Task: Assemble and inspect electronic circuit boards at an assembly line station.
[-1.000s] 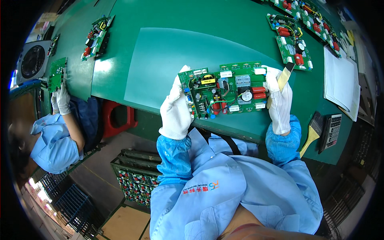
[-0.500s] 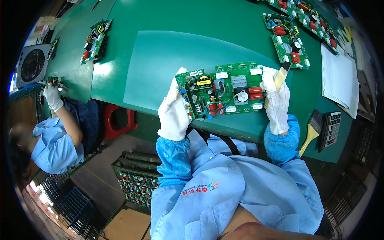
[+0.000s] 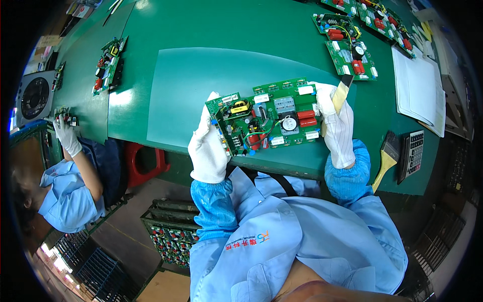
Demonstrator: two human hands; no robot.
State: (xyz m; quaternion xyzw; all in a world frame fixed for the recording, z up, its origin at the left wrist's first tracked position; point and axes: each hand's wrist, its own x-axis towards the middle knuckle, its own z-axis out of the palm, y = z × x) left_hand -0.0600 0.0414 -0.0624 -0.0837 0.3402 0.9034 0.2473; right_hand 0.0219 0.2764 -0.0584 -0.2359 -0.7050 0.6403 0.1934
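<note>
A green circuit board (image 3: 268, 118), crowded with red, black, white and yellow parts, is held up over the table's near edge. My left hand (image 3: 209, 151), in a white glove, grips its left end. My right hand (image 3: 336, 132), also gloved, grips the right end. Tucked in that right hand as well is a flat brush (image 3: 341, 95) with a yellowish body and a dark tip pointing away from me. The board's underside and some of my fingertips are hidden behind it.
More circuit boards (image 3: 349, 53) lie at the far right, and another (image 3: 108, 65) at the far left. White papers (image 3: 417, 90), a brush (image 3: 386, 160) and a calculator (image 3: 413, 155) lie on the right. A co-worker's gloved hand (image 3: 68, 136) shows at left; a board-filled crate (image 3: 173, 231) stands below.
The whole view has shifted slightly, with the table's things now farther left. Both hands keep hold of the circuit board, and the brush stays in my right hand.
</note>
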